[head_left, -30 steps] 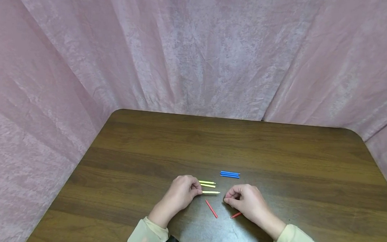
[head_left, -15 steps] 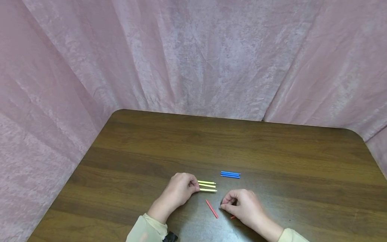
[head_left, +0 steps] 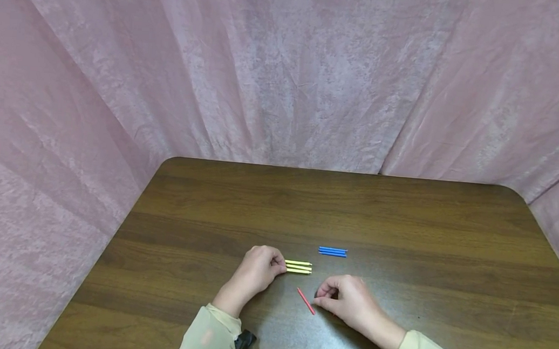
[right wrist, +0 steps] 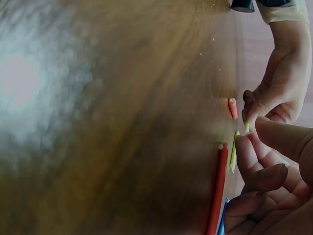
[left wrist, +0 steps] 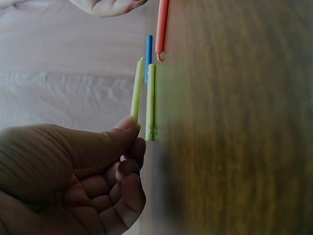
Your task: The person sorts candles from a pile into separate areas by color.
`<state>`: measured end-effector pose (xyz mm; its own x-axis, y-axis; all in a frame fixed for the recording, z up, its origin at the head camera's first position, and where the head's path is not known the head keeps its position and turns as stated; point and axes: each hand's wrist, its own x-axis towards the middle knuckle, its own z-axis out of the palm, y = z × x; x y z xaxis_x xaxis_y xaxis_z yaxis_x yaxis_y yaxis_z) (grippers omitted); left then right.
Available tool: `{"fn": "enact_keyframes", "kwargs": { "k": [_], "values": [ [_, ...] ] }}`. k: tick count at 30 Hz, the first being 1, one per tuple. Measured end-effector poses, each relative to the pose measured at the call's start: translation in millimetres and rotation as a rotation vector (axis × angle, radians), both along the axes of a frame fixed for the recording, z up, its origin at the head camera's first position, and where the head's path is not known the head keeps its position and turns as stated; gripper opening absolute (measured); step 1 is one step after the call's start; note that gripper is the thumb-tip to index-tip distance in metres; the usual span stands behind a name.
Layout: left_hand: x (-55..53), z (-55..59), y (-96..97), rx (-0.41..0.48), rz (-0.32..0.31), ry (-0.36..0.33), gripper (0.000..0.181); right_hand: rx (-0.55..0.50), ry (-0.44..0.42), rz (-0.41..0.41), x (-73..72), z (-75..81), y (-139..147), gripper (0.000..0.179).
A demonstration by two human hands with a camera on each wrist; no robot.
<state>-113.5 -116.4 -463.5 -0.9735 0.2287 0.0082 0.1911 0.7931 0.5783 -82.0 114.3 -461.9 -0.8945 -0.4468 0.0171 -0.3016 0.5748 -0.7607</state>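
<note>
My left hand [head_left: 256,269] pinches the end of a yellow-green candle [left wrist: 137,90] between thumb and fingers. In the left wrist view that candle stays a little above the table, and another yellow candle [left wrist: 151,93] lies beside it. From the head, several yellow candles [head_left: 298,266] appear side by side. My right hand [head_left: 350,303] hovers low with loosely bent fingers and nothing between them. Its fingertips are close to a slanting red candle [head_left: 306,300]; whether they touch it I cannot tell. A second red candle [right wrist: 217,191] is mostly hidden beneath that hand from the head.
Behind the yellow candles, several blue candles [head_left: 332,252] lie in a neat parallel row. All of this is on a brown wood-grain table [head_left: 403,221]. Pink curtains [head_left: 285,88] hang beyond its far edge and at both sides.
My left hand has moved up and leftward, bringing its yellow candle alongside the other yellow ones. The right hand has shifted left and nearer, toward the slanting red candle, covering the second red candle.
</note>
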Motion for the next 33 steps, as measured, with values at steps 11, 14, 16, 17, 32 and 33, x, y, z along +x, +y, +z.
{"fn": "enact_keyframes", "kwargs": {
  "k": [11, 14, 16, 17, 32, 33],
  "values": [
    [-1.0, 0.8, -0.7, -0.011, 0.011, -0.015, 0.016, 0.025, 0.001, 0.035, 4.7, 0.4, -6.7, 0.016],
    [-1.3, 0.4, -1.2, -0.017, 0.011, -0.018, 0.016, 0.035, 0.008, 0.045, 5.7, 1.6, -8.1, 0.017],
    [-1.4, 0.1, -1.4, -0.018, 0.011, -0.022, 0.016, 0.045, 0.018, 0.054, 5.9, 2.1, -9.8, 0.018],
    [-1.4, -0.1, -1.5, -0.020, 0.011, -0.024, 0.016, 0.052, 0.026, 0.058, 5.9, 2.1, -10.7, 0.018],
    [-1.9, -0.4, 0.4, -0.038, 0.008, -0.026, 0.017, 0.136, 0.087, 0.069, 10.0, 1.5, -16.2, 0.027],
    [-1.9, -0.3, 0.3, -0.040, 0.008, -0.027, 0.017, 0.141, 0.091, 0.067, 10.2, 1.7, -16.4, 0.027]
  ]
}}
